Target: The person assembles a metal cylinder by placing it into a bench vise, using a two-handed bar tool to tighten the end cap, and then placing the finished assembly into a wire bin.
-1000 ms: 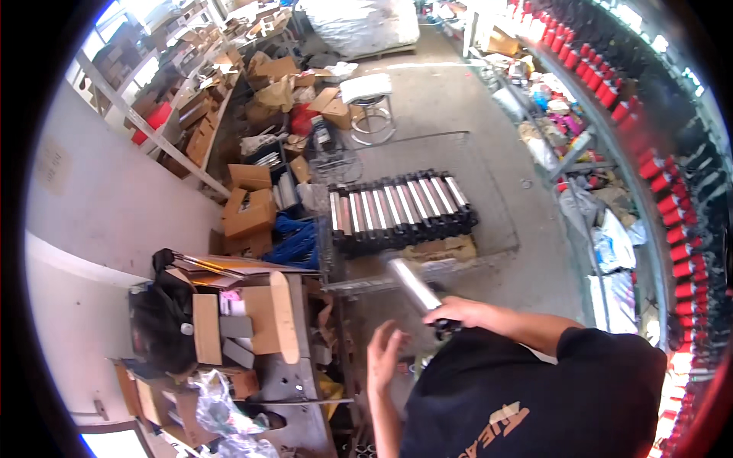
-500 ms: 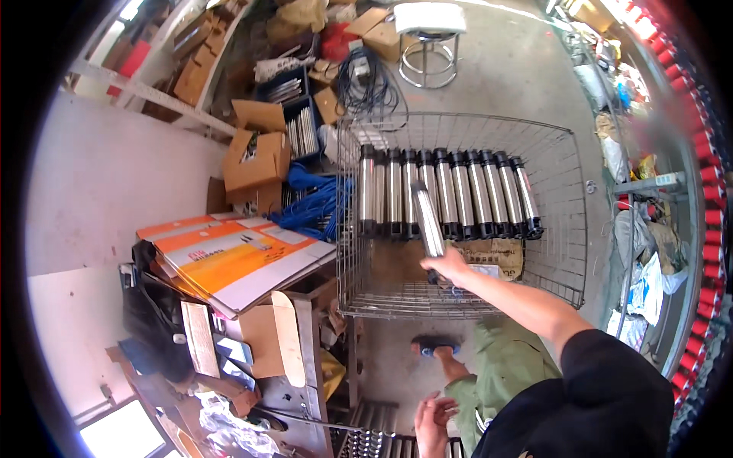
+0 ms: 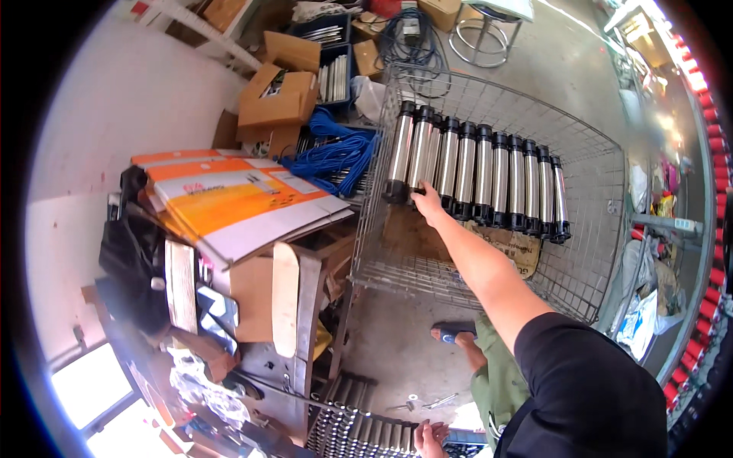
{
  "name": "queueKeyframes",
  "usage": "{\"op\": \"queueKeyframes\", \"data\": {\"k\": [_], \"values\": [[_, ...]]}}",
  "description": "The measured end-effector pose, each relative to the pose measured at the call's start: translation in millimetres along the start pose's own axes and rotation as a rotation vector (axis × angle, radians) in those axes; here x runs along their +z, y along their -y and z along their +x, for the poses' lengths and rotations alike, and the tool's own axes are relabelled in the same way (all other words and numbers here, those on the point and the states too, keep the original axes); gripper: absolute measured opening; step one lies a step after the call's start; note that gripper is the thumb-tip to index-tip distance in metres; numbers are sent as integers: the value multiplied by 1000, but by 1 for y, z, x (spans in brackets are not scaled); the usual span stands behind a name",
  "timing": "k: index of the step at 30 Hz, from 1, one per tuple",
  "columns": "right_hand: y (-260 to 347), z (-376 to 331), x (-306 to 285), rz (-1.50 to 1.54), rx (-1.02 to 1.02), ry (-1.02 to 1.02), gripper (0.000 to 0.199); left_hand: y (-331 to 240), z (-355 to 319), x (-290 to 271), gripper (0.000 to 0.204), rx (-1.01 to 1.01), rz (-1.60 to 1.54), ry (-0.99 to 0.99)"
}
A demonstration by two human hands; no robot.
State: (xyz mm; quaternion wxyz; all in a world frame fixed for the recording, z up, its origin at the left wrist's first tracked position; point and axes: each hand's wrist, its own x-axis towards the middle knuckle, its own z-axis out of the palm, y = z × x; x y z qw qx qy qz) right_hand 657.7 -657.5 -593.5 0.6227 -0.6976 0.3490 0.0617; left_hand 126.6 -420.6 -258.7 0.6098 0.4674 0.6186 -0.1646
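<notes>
My right hand [image 3: 429,202] reaches into a wire mesh cage [image 3: 527,95] and closes round the near end of a shiny metal cylinder [image 3: 420,149] with black end caps. This cylinder lies in a row, second from the left. To its left is another capped cylinder [image 3: 401,145], and several more [image 3: 482,172] of the same kind lie side by side to the right. My left hand [image 3: 432,439] hangs low near the bottom edge, fingers loosely apart and holding nothing.
Left of the cage, flat orange-and-white cardboard [image 3: 237,202] lies on a workbench. Blue cable [image 3: 336,156] and an open carton [image 3: 279,99] sit beyond it. Metal rods [image 3: 359,427] are stacked below. A shelf [image 3: 664,223] stands at the right, a stool [image 3: 481,42] farther back.
My right hand has carried the cylinder forward from over the cage's near part and laid it into the row toward the left end. The view has turned, and my left hand hangs lower.
</notes>
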Motion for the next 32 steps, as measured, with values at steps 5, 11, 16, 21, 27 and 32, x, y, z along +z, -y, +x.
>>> {"op": "queueKeyframes", "data": {"k": [5,11,16,21,27,32], "values": [[-43,-110,-44,130,114,124,51,114,4,-66,37,-94,117,55],[-82,-251,-161,-505,-355,-85,33,176,29,-125,25,48,171,-26],[-113,-315,-260,-841,-423,-75,25,19,-60,-165,39,643,-384,-183],[-85,-340,-293,-1215,-344,43,37,-86,-253,-233,49,1474,-1164,647],[-32,-335,-173,-1205,-465,327,40,-134,-342,-268,32,1833,-1088,1566],[63,-393,45,-1027,-758,650,44,-141,-340,-283,54,1800,-1268,1376]]}}
